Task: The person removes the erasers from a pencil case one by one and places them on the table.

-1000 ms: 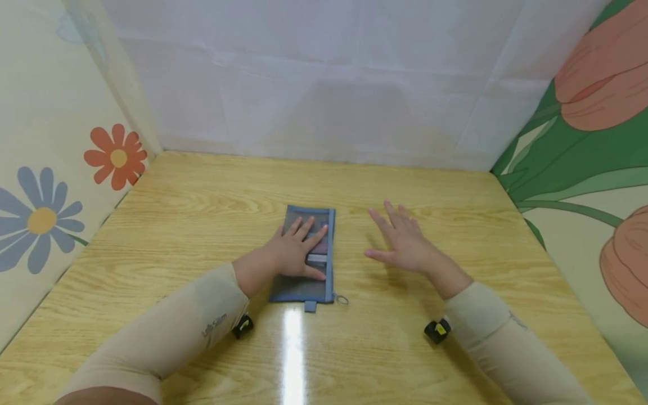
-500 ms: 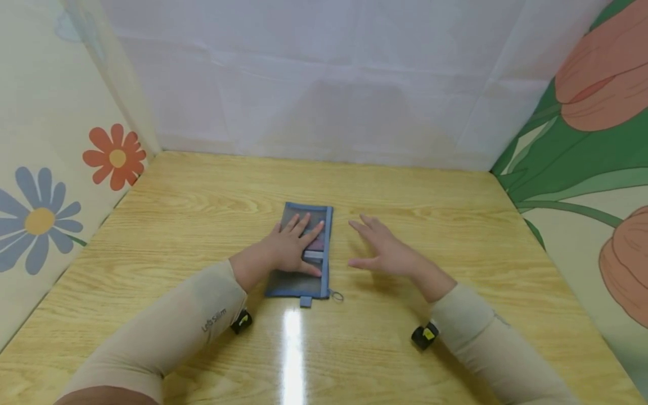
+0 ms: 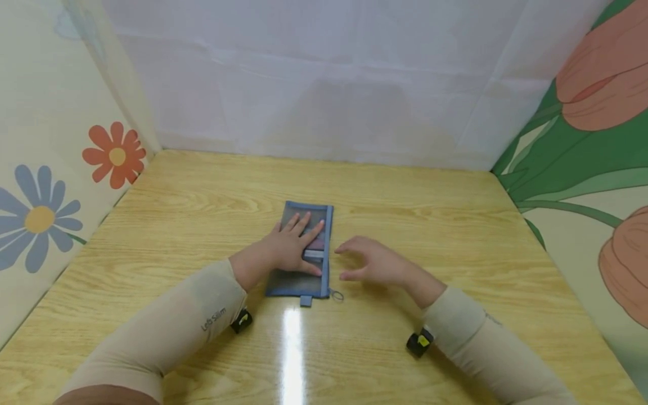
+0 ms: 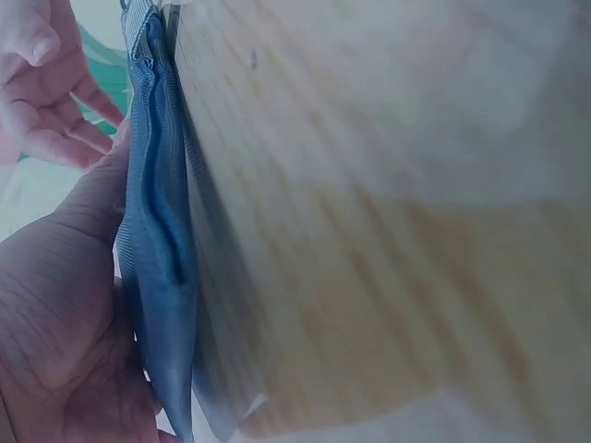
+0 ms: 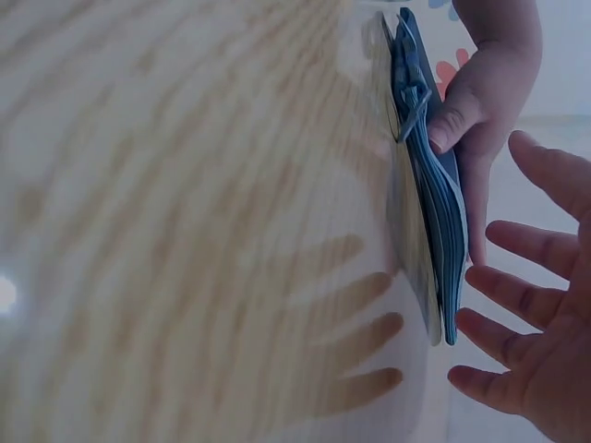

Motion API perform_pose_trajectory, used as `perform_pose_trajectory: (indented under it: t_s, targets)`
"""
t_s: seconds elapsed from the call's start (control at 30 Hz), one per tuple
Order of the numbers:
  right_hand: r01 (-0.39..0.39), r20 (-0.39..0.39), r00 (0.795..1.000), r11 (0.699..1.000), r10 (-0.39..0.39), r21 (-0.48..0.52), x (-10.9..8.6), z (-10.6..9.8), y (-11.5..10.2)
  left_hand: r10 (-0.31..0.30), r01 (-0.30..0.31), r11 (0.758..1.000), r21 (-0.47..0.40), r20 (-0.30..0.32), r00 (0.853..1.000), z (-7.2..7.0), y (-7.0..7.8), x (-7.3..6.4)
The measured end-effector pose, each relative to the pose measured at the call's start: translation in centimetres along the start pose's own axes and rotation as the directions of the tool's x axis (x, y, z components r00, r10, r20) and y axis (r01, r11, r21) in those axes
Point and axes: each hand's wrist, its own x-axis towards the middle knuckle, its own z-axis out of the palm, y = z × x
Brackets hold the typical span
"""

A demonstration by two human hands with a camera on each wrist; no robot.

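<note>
"Surface (image 3: 212, 191) of pale wood grain runs back to a creased white backdrop (image 3: 324, 56), as seen from a head-worn camera. And at the sides?"

"Painted panels: blue and red daisies on the left panel (image 3: 45, 101), tulips among green leaves on the right panel (image 3: 572, 247)."

"Who is pictured?"

"A person, forearms in beige sleeves (image 3: 172, 320), reaching in from the near edge."

"What lies between the arms?"

"A blue-trimmed mesh zipper pouch (image 3: 297, 284), flat near the middle of the surface, its zipper edge (image 3: 326, 253) to the right."

"The left hand (image 3: 291, 247)?"

"Resting on the pouch, fingers released and spread across the mesh."

"And the right hand (image 3: 374, 261)?"

"Raised just beside the zipper edge, apart from the pouch; fingers likewise released, thumb parted from the fingertips."

"Smaller details?"

"Black wrist cameras (image 3: 242, 321) sit at the cuffs. A pale strip (image 3: 314, 254) shows through the mesh, too obscured to identify. A blue fabric tab (image 3: 306, 301) juts from the near end, and a ring pull (image 3: 336, 295) lies at the near right corner."
</note>
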Motion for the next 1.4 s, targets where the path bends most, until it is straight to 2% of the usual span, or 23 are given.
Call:
perform_pose_trajectory:
  t_s: [0.3, 0.6, 0.97, 1.13, 1.4]
  targets:
    - [0.056, 0.054, 0.997, 0.996, -0.059, 0.067, 0.3, 0.9, -0.4, -0.002, 0.002, 1.0, 0.002, 0.009, 1.0, -0.1, -0.1, 0.0]
    - [0.027, 0.183, 0.981, 0.982, -0.062, 0.188, 0.4, 1.7, -0.8, 0.0, 0.0, 1.0, -0.012, 0.008, 1.0, -0.1, -0.1, 0.0]
    - [0.139, 0.201, 0.968, 0.989, -0.148, 0.059, 0.7, 2.1, -0.6, -0.001, 0.001, 1.0, -0.014, 0.019, 1.0, -0.3, -0.1, -0.1]
    - [0.134, 0.211, 0.968, 0.991, -0.136, 0.025, 0.6, 2.1, -0.6, 0.0, 0.0, 1.0, -0.017, 0.021, 1.0, -0.2, -0.2, -0.1]
    - [0.081, 0.211, 0.973, 0.994, -0.094, 0.07, 0.8, 2.0, -0.4, -0.003, 0.003, 1.0, -0.015, 0.021, 1.0, -0.3, 0.0, -0.2]
